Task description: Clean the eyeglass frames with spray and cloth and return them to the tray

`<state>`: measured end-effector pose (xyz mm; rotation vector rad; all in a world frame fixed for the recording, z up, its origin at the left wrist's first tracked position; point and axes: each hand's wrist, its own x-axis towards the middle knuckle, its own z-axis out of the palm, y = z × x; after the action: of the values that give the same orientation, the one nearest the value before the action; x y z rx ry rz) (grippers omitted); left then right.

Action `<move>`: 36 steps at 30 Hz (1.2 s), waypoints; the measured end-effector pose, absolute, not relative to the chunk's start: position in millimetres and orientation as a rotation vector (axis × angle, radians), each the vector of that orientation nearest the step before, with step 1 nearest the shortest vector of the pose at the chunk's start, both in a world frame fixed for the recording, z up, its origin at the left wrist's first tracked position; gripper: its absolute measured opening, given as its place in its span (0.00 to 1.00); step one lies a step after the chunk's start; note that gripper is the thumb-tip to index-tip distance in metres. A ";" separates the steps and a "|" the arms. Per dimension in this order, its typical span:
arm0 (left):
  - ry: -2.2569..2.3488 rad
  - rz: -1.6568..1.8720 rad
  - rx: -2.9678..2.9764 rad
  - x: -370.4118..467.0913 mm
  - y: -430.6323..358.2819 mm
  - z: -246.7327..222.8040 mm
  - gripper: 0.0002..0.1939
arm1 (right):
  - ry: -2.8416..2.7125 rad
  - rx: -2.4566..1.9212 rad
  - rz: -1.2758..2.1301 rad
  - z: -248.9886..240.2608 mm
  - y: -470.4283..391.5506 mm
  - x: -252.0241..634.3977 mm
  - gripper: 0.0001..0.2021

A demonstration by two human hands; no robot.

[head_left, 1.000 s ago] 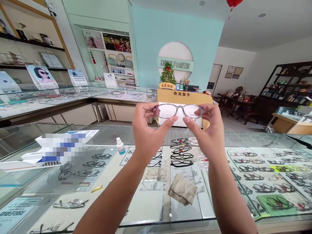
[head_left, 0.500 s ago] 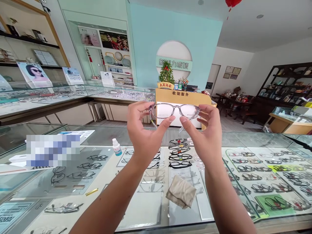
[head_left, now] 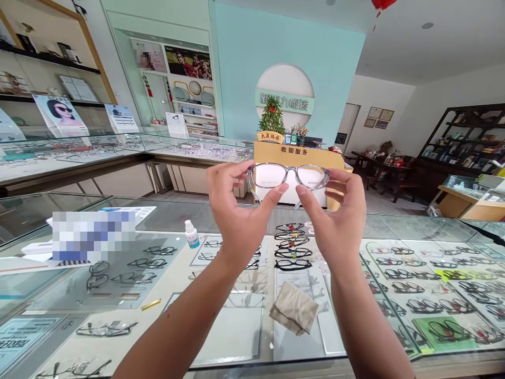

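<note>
Above the glass-topped bench (head_left: pixel 307 362), a pair of clear grey-rimmed eyeglasses (head_left: pixel 292 169) is held up level, well clear of the surface, in both hands. The left hand (head_left: pixel 239 202) grips its left end, forefinger along the corner of the rim and thumb reaching in below the lens toward the bridge. The right hand (head_left: pixel 341 210) holds the other end the same way, its remaining fingers loosely curled, and the two thumb tips stand close together, just apart, beneath the nose bridge. Small lettering shows on the right lens.

Below the eyeglasses, a folded beige cleaning cloth (head_left: pixel 294 309) lies on the bench between the forearms. Just beyond it, black spectacle frames (head_left: pixel 292 252) sit in a column, one behind another. Left of the left forearm stands a small white-capped bottle (head_left: pixel 192 235) with blue on its lower part; nearer the person lies a slim yellow stick (head_left: pixel 151 305). Farther left is a white-and-blue carton (head_left: pixel 79 242), partly blurred out. To the right, more spectacle frames fill rows, one pair on a green card (head_left: pixel 465 337). Behind the eyeglasses stands a yellow-fronted cashier's desk (head_left: pixel 268 152) bearing a leafy plant (head_left: pixel 271 118).
</note>
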<state>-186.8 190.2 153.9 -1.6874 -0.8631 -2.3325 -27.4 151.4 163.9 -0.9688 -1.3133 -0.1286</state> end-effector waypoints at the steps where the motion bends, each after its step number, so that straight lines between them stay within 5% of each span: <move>1: -0.858 -2.335 -1.681 -186.6 189.8 154.1 0.26 | -1.316 -0.964 -0.149 163.7 151.3 -27.3 0.26; 21: -1.017 -2.509 -1.617 -184.9 197.5 148.9 0.33 | -1.328 -0.945 -0.103 163.6 149.4 -30.1 0.22; 36: -1.000 -2.575 -1.710 -186.2 198.2 151.9 0.27 | -1.332 -0.945 -0.106 165.5 151.5 -20.7 0.19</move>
<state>-186.2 198.2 151.9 -1.7095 -1.0000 -2.5753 -20.7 151.5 165.5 -0.9451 -1.3320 -0.1055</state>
